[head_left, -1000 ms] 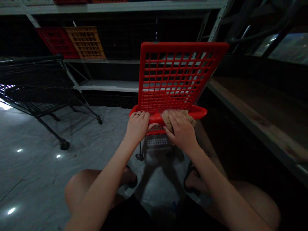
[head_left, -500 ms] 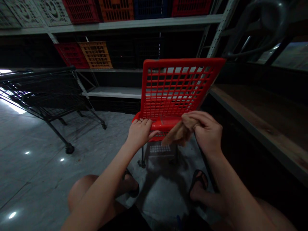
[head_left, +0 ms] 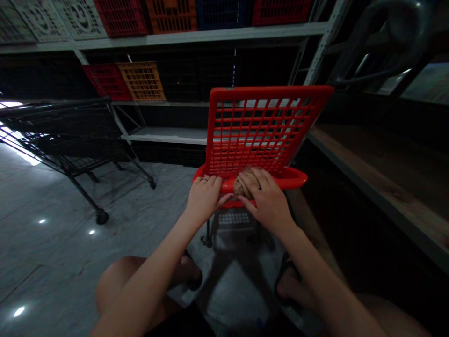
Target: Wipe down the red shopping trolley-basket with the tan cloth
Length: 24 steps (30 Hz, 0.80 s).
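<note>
Closest to us, the person's left knee (head_left: 119,281) sticks out on the left. The two feet are on the gray floor (head_left: 63,262), one on the left and one on the right, in dark sandals. Both arms reach out to the middle.

The left hand (head_left: 204,199) is curled over the left part of a red handle (head_left: 293,179), with a ring on one finger. The right hand (head_left: 268,199) is just to the right of it, with its fingers bent over a brown cloth (head_left: 242,188). The two hands are side by side, and their thumbs come close together. The cloth is bunched up on the middle of the handle, under the right fingers and to the right of the left hand. The handle's right end pokes out past the right hand.

Just past the handle, a red grid panel (head_left: 218,94) stands up, leaning away. Over on the left is a dark shopping cart (head_left: 52,126) on wheels. On the right is a long wooden shelf (head_left: 382,187).

Far back, a metal rack (head_left: 210,35) holds a yellow crate (head_left: 142,80), a blue crate (head_left: 220,13) and white crates (head_left: 84,18).
</note>
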Each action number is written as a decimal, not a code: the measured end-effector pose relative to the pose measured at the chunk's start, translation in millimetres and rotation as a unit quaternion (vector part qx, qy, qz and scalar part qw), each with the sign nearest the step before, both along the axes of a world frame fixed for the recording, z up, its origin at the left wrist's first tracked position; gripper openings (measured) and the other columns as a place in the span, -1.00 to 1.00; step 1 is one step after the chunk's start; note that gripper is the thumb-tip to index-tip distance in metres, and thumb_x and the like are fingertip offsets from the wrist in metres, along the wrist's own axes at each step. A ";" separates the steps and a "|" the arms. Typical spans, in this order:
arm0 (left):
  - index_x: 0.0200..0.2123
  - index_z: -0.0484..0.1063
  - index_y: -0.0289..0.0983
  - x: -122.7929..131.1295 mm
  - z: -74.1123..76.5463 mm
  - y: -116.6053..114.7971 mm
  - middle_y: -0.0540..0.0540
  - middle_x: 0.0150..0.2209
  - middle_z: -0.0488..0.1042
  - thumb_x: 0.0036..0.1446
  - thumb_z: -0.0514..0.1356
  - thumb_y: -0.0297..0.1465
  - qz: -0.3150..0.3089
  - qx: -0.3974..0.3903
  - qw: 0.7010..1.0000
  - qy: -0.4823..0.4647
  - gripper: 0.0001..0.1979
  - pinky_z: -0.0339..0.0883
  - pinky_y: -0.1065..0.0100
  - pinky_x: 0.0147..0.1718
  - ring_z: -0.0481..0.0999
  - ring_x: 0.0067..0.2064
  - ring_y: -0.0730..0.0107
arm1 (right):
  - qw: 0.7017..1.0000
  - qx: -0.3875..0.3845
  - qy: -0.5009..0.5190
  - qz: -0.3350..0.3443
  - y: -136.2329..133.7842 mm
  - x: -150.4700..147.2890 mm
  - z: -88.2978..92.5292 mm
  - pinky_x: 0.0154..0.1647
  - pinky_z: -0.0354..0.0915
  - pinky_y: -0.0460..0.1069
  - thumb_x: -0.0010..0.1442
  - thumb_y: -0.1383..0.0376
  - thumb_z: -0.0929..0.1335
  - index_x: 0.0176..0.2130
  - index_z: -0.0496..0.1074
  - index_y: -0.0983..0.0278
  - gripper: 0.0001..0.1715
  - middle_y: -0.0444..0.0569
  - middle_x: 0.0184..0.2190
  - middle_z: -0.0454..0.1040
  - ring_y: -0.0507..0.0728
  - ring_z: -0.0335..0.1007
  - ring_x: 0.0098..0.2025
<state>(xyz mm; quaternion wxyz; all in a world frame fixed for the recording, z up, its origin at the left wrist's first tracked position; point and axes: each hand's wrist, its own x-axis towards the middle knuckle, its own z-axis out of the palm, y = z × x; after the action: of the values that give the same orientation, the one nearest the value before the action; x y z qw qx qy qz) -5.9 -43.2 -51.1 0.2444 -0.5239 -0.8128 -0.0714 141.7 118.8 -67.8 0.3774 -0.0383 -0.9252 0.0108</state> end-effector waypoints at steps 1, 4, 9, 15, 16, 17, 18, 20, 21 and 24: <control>-0.09 0.51 -0.31 -0.4 0.6 -0.4 -0.27 -0.14 0.64 0.37 0.28 -0.04 0.002 -0.004 1.000 -0.003 -0.59 0.35 0.07 -0.03 0.62 -0.04 -0.05 | 1.000 0.019 0.005 0.012 -2.7 -2.2 0.6 0.46 0.30 0.36 0.41 0.27 0.37 0.35 0.45 0.37 -0.42 0.27 0.37 0.40 0.43 0.27 0.42; -0.10 0.52 -0.30 -3.7 2.0 -3.0 -0.27 -0.12 0.64 0.37 0.29 -0.07 0.001 -0.018 1.000 -0.015 -0.62 0.34 0.08 -0.03 0.61 -0.02 -0.05 | 0.996 0.050 0.008 0.078 -2.9 -7.9 6.8 0.48 0.31 0.25 0.42 0.44 0.28 0.29 0.51 0.31 -0.48 0.14 0.31 0.51 0.31 0.30 0.43; -0.04 0.52 -0.30 -9.6 1.3 -8.6 -0.24 -0.11 0.64 0.37 0.29 -0.08 -0.012 -0.017 1.000 -0.022 -0.62 0.33 0.13 -0.03 0.62 -0.03 0.00 | 0.990 0.002 0.010 0.138 45.5 16.4 8.2 0.42 0.40 0.22 0.44 0.45 0.27 0.30 0.51 0.12 -0.44 0.01 0.27 0.55 0.21 0.43 0.36; -0.06 0.53 -0.32 3.1 -1.4 1.7 -0.26 -0.14 0.64 0.41 0.23 -0.05 -0.009 0.000 1.000 -0.021 -0.59 0.33 0.10 -0.03 0.62 -0.04 -0.02 | 0.993 -0.035 0.106 0.041 72.1 44.4 -4.5 0.36 0.44 0.28 0.39 0.47 0.30 0.25 0.56 0.15 -0.45 0.08 0.21 0.60 0.27 0.51 0.28; -0.05 0.53 -0.33 8.0 -1.4 5.2 -0.27 -0.13 0.64 0.41 0.23 -0.05 -0.005 0.000 1.000 -0.024 -0.58 0.34 0.09 -0.03 0.62 -0.04 -0.03 | 0.992 -0.042 0.109 0.040 62.5 39.2 -3.2 0.36 0.43 0.27 0.40 0.47 0.29 0.24 0.57 0.17 -0.47 0.09 0.19 0.61 0.27 0.52 0.27; -0.06 0.53 -0.34 13.2 -1.4 8.5 -0.28 -0.13 0.65 0.41 0.22 -0.06 -0.002 -0.002 1.000 -0.030 -0.58 0.35 0.08 -0.03 0.62 -0.04 -0.04 | 0.992 -0.047 0.106 0.048 50.7 31.5 -0.7 0.37 0.43 0.26 0.40 0.46 0.29 0.21 0.58 0.18 -0.49 0.08 0.16 0.63 0.26 0.52 0.26; -0.07 0.53 -0.35 18.5 -1.2 11.2 -0.29 -0.13 0.65 0.42 0.22 -0.07 0.001 -0.004 0.999 -0.036 -0.59 0.36 0.08 -0.03 0.63 -0.05 -0.04 | 0.992 -0.048 0.097 0.063 38.3 22.3 2.8 0.37 0.43 0.24 0.41 0.46 0.29 0.20 0.59 0.19 -0.51 0.08 0.14 0.64 0.25 0.53 0.24; -0.09 0.54 -0.36 27.0 -0.4 13.4 -0.30 -0.14 0.65 0.42 0.23 -0.09 -0.004 -0.005 0.999 -0.050 -0.60 0.39 0.07 -0.03 0.64 -0.06 -0.05 | 0.993 -0.049 0.070 0.087 17.7 3.8 10.6 0.34 0.45 0.19 0.42 0.43 0.31 0.17 0.61 0.21 -0.56 0.07 0.12 0.65 0.24 0.56 0.20; -0.09 0.54 -0.35 29.1 0.6 12.5 -0.29 -0.15 0.66 0.43 0.22 -0.11 -0.021 -0.004 0.998 -0.061 -0.62 0.40 0.08 -0.04 0.65 -0.07 -0.03 | 0.993 -0.054 0.062 0.087 11.6 -3.4 14.1 0.32 0.47 0.18 0.42 0.43 0.31 0.16 0.61 0.22 -0.56 0.07 0.11 0.65 0.24 0.57 0.18; -0.07 0.55 -0.28 23.4 9.4 4.2 -0.18 -0.16 0.69 0.48 0.19 -0.25 -0.084 0.079 0.987 -0.111 -0.77 0.44 0.16 -0.06 0.67 -0.10 0.11 | 0.992 -0.091 0.063 0.062 12.6 -11.5 19.2 0.23 0.52 0.15 0.39 0.47 0.28 0.16 0.62 0.21 -0.51 0.06 0.09 0.66 0.22 0.60 0.14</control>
<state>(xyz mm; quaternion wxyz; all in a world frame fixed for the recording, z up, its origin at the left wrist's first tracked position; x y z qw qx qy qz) 17.4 -39.0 -41.7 0.1867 -0.5581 -0.7798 -0.2136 130.2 131.4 -48.5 0.4287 -0.0144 -0.8953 0.1204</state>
